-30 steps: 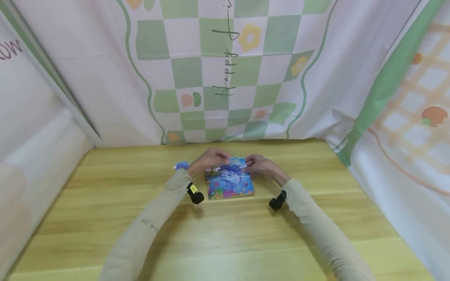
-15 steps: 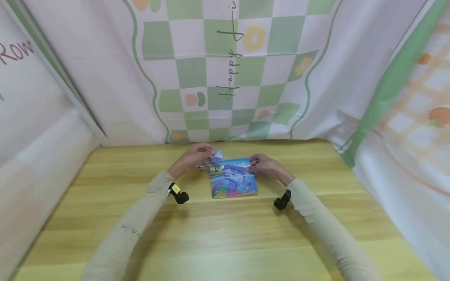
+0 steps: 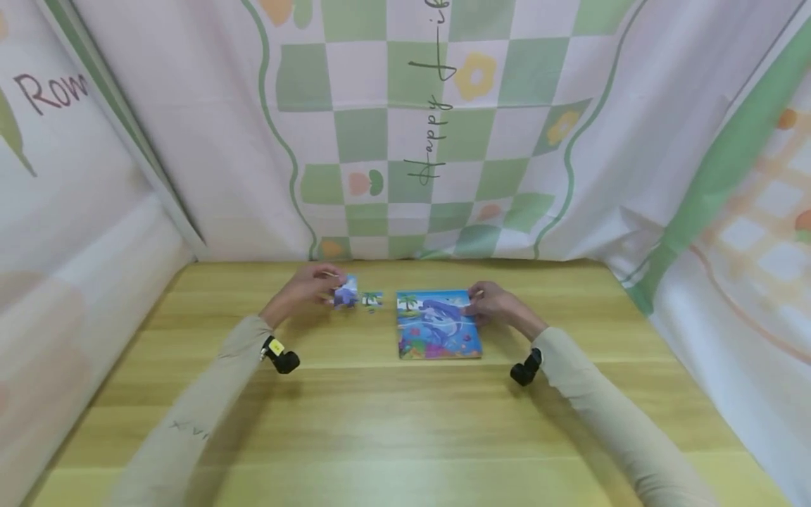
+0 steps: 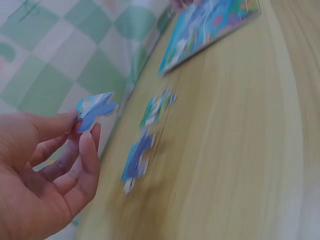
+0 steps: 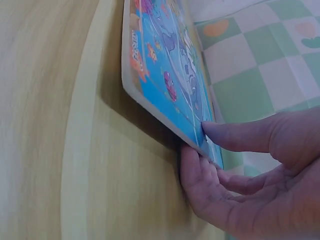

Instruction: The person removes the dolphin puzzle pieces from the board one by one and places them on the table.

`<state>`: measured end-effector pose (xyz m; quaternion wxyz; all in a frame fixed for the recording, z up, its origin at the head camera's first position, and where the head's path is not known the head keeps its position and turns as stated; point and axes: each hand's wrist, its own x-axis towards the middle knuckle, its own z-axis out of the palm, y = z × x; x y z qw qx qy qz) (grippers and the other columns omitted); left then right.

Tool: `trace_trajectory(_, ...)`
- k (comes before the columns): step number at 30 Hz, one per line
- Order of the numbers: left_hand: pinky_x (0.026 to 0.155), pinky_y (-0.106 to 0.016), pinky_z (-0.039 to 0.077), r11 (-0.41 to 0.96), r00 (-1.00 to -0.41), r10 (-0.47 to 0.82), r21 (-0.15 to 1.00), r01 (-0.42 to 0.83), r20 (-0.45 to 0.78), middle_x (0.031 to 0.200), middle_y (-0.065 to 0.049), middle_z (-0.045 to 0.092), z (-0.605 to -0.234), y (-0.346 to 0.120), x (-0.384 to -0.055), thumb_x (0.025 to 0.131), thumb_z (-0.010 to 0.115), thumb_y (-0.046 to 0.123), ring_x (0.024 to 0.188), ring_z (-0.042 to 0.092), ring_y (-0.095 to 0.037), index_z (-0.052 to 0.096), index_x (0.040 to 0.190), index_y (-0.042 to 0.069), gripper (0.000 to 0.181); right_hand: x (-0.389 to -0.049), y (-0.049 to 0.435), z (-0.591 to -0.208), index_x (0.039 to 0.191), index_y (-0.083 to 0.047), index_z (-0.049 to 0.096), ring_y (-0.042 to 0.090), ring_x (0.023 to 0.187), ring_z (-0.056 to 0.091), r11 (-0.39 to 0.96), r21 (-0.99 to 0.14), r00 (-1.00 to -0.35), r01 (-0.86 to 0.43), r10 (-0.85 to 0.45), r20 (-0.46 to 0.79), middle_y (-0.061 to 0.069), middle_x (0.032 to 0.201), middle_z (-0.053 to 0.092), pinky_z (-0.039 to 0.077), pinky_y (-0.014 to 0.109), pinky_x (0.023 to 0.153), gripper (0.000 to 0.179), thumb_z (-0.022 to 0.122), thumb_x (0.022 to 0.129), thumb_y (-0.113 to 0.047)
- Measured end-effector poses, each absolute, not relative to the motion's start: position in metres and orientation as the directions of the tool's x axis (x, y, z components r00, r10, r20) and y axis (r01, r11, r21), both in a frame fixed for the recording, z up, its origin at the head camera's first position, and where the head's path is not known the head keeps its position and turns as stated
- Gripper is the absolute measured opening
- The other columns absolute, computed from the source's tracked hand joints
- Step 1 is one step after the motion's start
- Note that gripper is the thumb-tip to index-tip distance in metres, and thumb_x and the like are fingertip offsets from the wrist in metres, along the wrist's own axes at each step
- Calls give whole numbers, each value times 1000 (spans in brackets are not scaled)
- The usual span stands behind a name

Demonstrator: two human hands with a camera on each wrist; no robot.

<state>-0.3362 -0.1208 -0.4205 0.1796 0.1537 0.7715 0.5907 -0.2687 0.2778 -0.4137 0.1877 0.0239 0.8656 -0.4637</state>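
Note:
My left hand (image 3: 308, 285) pinches a blue jigsaw puzzle piece (image 4: 95, 112) between thumb and fingers, raised over the far left of the table. Below it in the left wrist view lie two loose pieces: a blue-purple jigsaw piece (image 4: 136, 159) and a palm-tree jigsaw piece (image 4: 157, 107). To their right is the jigsaw puzzle board (image 3: 437, 327), with a dolphin and sea picture. My right hand (image 3: 497, 304) grips the board's right edge, thumb on the picture and fingers underneath. That side stands tilted up from the table in the right wrist view.
The wooden table (image 3: 380, 422) runs back to a green-and-white checked curtain (image 3: 418, 141). White printed curtains close in the left and right sides. Each forearm wears a black wrist camera (image 3: 279, 355).
My left hand has moved left from over the board, carrying the piece, to above the loose pieces. My right hand keeps its grip on the board's right edge.

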Motion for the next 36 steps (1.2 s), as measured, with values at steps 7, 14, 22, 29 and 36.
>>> trace_trajectory(7, 66, -23, 58, 345, -917, 384, 938, 34, -108, 97, -6, 70, -426, -152, -338, 104, 66, 16, 75, 65, -11, 61, 128, -10, 36, -268, 289, -416, 145, 19, 34, 16, 78, 64, 583, -779, -921, 233, -126, -370, 32, 124, 57, 62, 31, 74, 62, 69, 99, -6)
trace_trajectory(14, 57, -20, 54, 404, -938, 317, 915, -1, -141, 85, -6, 73, -436, -174, -339, 102, 68, 10, 64, 61, -9, 62, 123, -14, 33, -269, 287, -419, 142, 16, 36, 15, 77, 60, 563, -788, -917, 249, -124, -379, 28, 127, 53, 61, 28, 70, 58, 69, 99, -5)
trace_trajectory(22, 59, -21, 57, 459, -949, 260, 887, -41, -178, 88, -9, 73, -442, -175, -339, 102, 67, 11, 66, 64, -9, 63, 123, -12, 31, -271, 285, -420, 143, 15, 36, 14, 72, 59, 567, -783, -913, 256, -124, -388, 19, 112, 56, 60, 28, 68, 58, 68, 99, -4)
trace_trajectory(29, 65, -23, 60, 527, -956, 252, 850, 3, -152, 98, -14, 73, -444, -172, -339, 104, 66, 15, 73, 65, -11, 65, 124, -9, 32, -272, 284, -419, 142, 16, 36, 14, 74, 62, 585, -772, -920, 247, -109, -377, 22, 112, 58, 62, 28, 71, 55, 66, 100, -3)
trace_trajectory(36, 65, -26, 62, 575, -960, 253, 817, 50, -119, 108, -25, 73, -440, -171, -339, 103, 67, 12, 75, 67, -12, 66, 121, -10, 29, -268, 281, -417, 145, 17, 35, 15, 79, 63, 589, -773, -925, 234, -110, -364, 32, 130, 55, 61, 29, 73, 58, 66, 101, -6)
